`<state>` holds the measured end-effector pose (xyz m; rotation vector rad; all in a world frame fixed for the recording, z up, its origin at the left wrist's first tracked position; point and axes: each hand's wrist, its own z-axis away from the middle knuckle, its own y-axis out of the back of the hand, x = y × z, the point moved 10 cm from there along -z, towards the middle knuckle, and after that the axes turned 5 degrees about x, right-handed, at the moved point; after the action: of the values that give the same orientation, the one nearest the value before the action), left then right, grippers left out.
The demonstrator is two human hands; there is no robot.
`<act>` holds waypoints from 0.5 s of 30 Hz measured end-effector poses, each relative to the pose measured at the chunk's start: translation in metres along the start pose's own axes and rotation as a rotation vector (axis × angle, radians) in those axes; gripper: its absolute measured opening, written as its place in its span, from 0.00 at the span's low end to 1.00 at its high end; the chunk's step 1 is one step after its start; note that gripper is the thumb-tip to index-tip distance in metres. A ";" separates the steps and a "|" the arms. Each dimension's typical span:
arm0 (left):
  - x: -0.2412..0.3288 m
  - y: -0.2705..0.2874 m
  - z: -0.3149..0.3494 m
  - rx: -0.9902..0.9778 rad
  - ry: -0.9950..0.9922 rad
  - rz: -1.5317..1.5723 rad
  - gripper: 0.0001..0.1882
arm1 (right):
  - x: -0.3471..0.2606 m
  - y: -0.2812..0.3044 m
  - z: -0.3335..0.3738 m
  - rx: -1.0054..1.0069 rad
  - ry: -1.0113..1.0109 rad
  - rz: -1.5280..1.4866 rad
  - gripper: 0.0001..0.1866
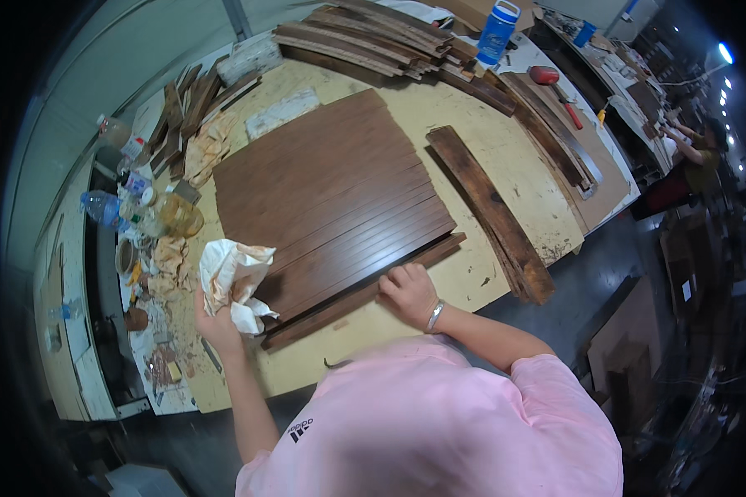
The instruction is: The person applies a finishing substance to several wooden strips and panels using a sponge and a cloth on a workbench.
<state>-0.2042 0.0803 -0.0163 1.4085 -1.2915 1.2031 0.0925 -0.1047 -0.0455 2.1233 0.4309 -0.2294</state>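
Note:
My left hand (217,329) is closed on a crumpled white rag (230,272) with brownish stains, held by the near left corner of a group of brown wooden boards (319,178). The boards lie side by side on the table, their surface smooth and shiny toward me. Along their near side runs a separate narrow wooden strip (340,303), with a dark gap between. My right hand (411,295), a silver band on its wrist, has its fingers curled over this strip, near its right part; the fingertips are partly hidden.
Two rough dark planks (493,207) lie at right on the yellowish tabletop (539,195). Stacked wooden strips (365,41) and a blue bottle (497,33) stand at the back. Several plastic bottles (178,214) crowd the left side. Another person (696,161) works at far right.

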 end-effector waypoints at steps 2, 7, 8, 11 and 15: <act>0.012 -0.001 0.003 0.019 0.010 0.040 0.22 | 0.000 0.004 -0.012 -0.016 0.012 0.048 0.17; 0.025 0.021 0.008 0.007 -0.043 -0.117 0.20 | -0.009 -0.022 -0.030 -0.120 0.031 -0.002 0.15; 0.025 0.025 0.004 0.009 -0.064 -0.165 0.20 | -0.011 -0.022 -0.030 -0.092 0.046 0.020 0.13; 0.018 0.058 -0.016 0.172 -0.096 -0.175 0.25 | -0.007 -0.030 -0.015 -0.100 0.095 0.097 0.13; 0.004 0.099 -0.044 0.232 -0.248 -0.619 0.31 | -0.018 -0.037 -0.003 -0.223 0.124 0.109 0.19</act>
<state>-0.3071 0.1123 -0.0064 1.9870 -0.7805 0.7827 0.0616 -0.0876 -0.0664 1.9408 0.3923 0.0131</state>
